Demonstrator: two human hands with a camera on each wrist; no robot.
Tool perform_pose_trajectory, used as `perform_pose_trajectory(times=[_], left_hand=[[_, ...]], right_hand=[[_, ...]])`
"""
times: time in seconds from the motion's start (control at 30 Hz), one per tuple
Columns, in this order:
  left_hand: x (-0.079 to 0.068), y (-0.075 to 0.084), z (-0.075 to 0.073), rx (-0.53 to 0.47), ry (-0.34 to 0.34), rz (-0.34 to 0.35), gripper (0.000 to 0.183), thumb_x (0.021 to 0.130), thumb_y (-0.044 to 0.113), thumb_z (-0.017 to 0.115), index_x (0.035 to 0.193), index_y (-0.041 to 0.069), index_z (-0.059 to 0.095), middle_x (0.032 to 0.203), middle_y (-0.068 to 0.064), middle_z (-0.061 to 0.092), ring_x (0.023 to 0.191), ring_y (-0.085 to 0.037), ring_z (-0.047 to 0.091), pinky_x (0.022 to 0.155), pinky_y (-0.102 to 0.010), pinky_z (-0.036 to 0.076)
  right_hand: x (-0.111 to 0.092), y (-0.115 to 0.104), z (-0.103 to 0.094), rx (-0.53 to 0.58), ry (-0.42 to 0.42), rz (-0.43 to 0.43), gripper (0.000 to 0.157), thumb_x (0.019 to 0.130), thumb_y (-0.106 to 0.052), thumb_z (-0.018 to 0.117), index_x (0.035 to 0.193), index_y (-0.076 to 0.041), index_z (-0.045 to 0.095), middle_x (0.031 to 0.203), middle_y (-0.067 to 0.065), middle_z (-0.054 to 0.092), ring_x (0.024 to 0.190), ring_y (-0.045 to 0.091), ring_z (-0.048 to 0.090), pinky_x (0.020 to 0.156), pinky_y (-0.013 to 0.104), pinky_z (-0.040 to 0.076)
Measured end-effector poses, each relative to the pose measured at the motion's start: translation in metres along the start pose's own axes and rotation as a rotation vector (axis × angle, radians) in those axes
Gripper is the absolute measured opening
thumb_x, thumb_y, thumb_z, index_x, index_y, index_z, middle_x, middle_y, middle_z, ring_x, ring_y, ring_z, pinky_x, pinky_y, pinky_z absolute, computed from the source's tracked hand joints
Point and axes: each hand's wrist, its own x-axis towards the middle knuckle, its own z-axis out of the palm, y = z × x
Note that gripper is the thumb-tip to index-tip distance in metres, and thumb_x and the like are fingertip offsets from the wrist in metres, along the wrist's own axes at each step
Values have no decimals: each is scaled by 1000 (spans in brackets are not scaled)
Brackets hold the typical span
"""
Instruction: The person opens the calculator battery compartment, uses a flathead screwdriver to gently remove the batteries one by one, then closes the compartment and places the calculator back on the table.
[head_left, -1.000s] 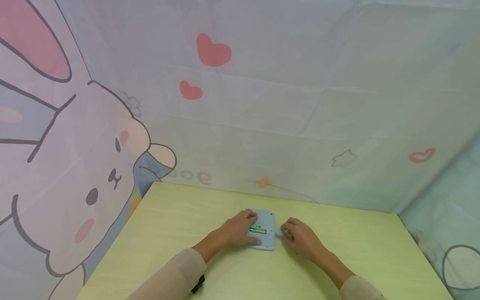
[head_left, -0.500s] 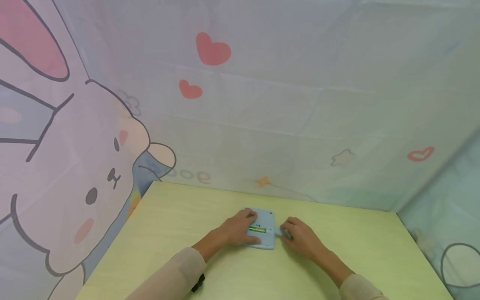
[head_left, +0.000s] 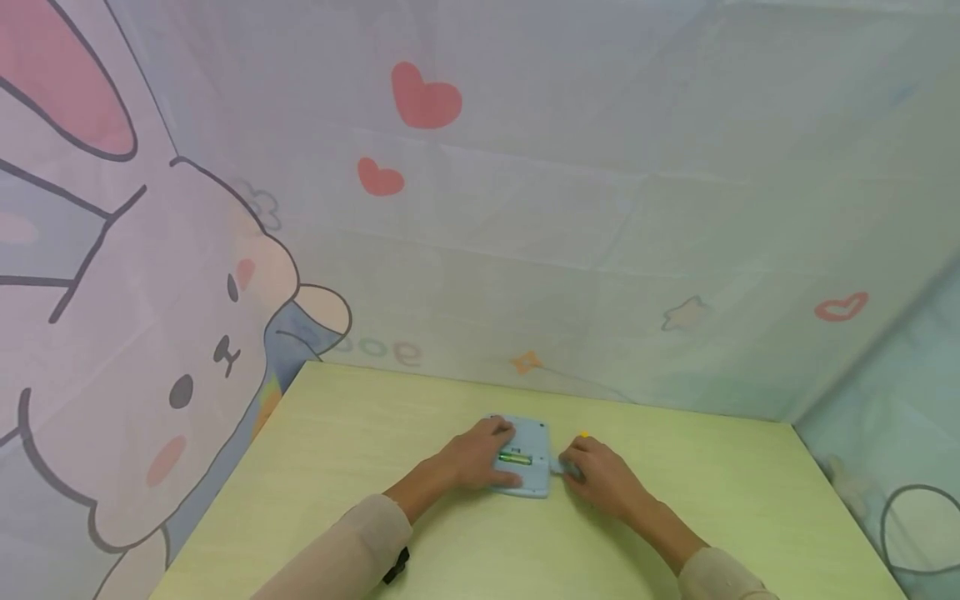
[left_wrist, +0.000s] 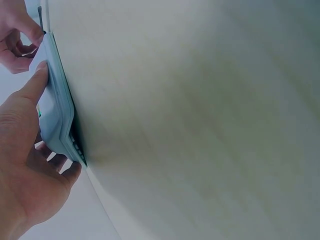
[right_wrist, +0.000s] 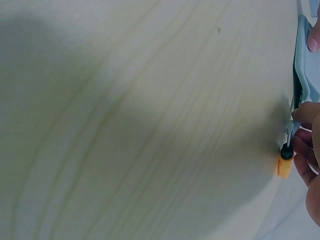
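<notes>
A light blue calculator (head_left: 535, 437) lies back side up on the table. In its back, a green battery (head_left: 515, 458) shows in the uncovered compartment. My left hand (head_left: 474, 457) grips the calculator from the left, thumb on the near part and fingers at the far end. Just off the right edge, my right hand (head_left: 603, 477) pinches a small light blue battery cover (head_left: 557, 467). A screwdriver (right_wrist: 284, 167) with an orange handle and black collar is also held in that hand, its shaft partly hidden by the fingers.
The pale yellow table (head_left: 375, 408) meets a printed cloth backdrop (head_left: 525, 208) at its far edge. A black strap end (head_left: 396, 567) hangs by the left sleeve. Beyond the table's right edge, a dark cable loop (head_left: 885, 533) shows.
The screwdriver's yellow-orange end now shows above my right hand, where it was hidden before. My left hand and the calculator stay nearly still.
</notes>
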Motion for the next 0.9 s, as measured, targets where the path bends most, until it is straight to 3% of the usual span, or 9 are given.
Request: perform_pose_trajectory(times=[0.33,0.9], left_hand=[[1,-2,3,-7,-5,-2,92,94,63,72,162,8,43,162,-3,41,147,-20,41,113,-37,43],[2,-4,4,9,-3,-3,93,95,66,70,163,10,42,163,-2,40,149,-20,40,113,-38,44]], right_hand=[[-1,2,1,-19,21,-27,20,83,-4,88,100,-5,79,99,2,68,92,19,59,77,35,55],[0,2,-3,11,-34,-28,17,86,-1,87,101,-5,81,100,3,70,94,20,60,78,35,56]])
